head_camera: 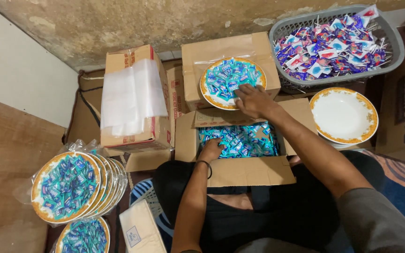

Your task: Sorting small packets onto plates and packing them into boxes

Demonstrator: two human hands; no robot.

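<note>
My right hand point(253, 100) rests on the near right edge of a gold-rimmed plate point(208, 93) heaped with small blue candy packets point(228, 78); its fingers lie flat on the packets. The plate sits on a closed cardboard box point(212, 50). My left hand point(211, 151) reaches into an open cardboard box point(247, 172) in front of me, fingers curled among the loose blue packets point(244, 140) inside. A dark band is on my left wrist.
A grey basket point(399, 42) of wrapped lollipops stands at the top right, an empty gold-rimmed plate point(344, 115) below it. A stack of clear bags point(130, 96) lies on a box at left. Several filled, wrapped plates point(66, 186) lean at the lower left.
</note>
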